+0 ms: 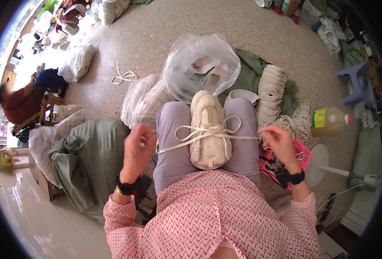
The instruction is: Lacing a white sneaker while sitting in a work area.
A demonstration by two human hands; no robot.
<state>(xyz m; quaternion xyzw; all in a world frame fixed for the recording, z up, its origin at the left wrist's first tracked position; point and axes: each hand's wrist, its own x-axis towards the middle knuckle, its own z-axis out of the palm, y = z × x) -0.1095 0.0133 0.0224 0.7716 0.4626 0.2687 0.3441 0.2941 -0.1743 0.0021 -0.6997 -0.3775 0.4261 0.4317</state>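
Observation:
A cream sneaker-type shoe (210, 154) rests on my lap between my thighs, its toe pointing away from me. Across its upper, the pale flat shoelace (185, 146) is tied in a bow, with a loop out to either side. My left hand (138, 144) is raised beside my left thigh, fingers curled, and one lace end runs up to it. Over by my right thigh, my right hand (278, 142) pinches the other lace end, drawn out nearly straight from the bow. Neither hand touches the shoe itself.
Ahead lie a clear plastic bag (178, 56) with shoe parts, a row of stacked cream uppers (270, 93) and a bundle of laces (301, 123). To the right are a pink basket (305, 151) and a large bottle (329, 121). Another person (22, 101) sits far left.

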